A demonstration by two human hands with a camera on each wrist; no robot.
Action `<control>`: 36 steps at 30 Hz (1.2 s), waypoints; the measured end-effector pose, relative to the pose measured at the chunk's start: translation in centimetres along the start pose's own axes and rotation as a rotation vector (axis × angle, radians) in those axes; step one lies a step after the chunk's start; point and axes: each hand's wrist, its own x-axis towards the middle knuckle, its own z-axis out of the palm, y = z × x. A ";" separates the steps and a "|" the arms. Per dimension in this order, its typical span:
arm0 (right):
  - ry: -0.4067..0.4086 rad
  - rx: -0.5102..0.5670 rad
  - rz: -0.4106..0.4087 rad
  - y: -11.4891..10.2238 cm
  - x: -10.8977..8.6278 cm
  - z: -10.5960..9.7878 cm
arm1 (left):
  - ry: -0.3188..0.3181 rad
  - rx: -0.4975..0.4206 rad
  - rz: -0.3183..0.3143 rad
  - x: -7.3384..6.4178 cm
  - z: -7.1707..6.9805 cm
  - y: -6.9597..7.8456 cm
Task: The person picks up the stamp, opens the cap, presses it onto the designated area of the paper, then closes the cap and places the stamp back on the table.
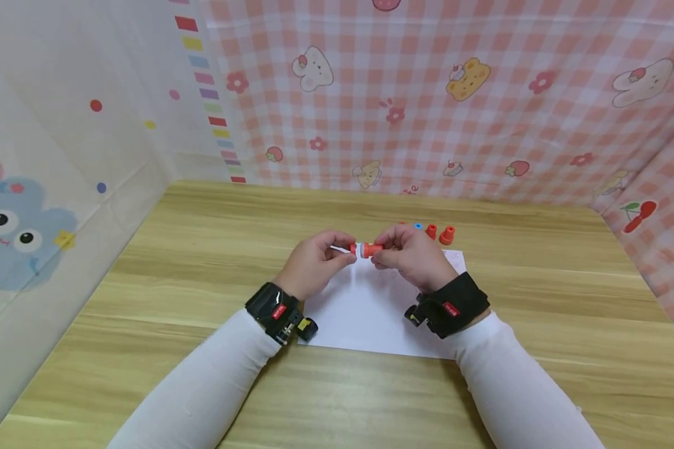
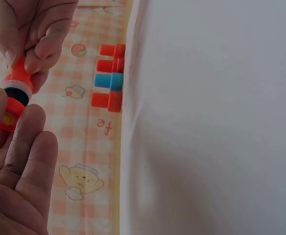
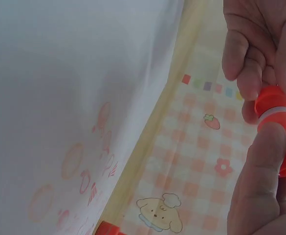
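Note:
Between both hands, just above the paper's far edge, is a small red toy stamp (image 1: pixel 373 251) with a white ring round its middle. My left hand (image 1: pixel 320 262) pinches the red cap (image 2: pixel 15 108) at its left end between thumb and fingers. The handle end (image 3: pixel 284 128) is pinched by my right hand (image 1: pixel 412 255). A dark band shows between cap and white ring in the left wrist view. Below the hands lies a white sheet of paper (image 1: pixel 365 318); faint red and orange printed marks (image 3: pixel 72 161) show on it in the right wrist view.
Behind the right hand, several more stamps stand in a row past the paper: red ones (image 1: pixel 447 235) and a blue one (image 2: pixel 108 81). They rest on a wood-grain table (image 1: pixel 202 249). A pink checked cloth (image 1: pixel 371 112) hangs along the back.

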 end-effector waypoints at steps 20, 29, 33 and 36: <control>-0.012 -0.035 0.011 -0.3 -0.6 0.3 | -0.013 0.015 0.019 -0.1 0.5 0.2; 0.003 -0.074 0.009 -0.1 -0.5 0.6 | -0.010 0.017 0.026 -0.2 0.5 0.1; 0.013 -0.114 0.012 -0.1 -0.5 0.7 | -0.010 0.027 0.025 -0.2 0.4 0.0; 0.027 -0.148 0.012 -0.2 -0.6 0.8 | -0.007 0.033 0.030 -0.2 0.4 0.0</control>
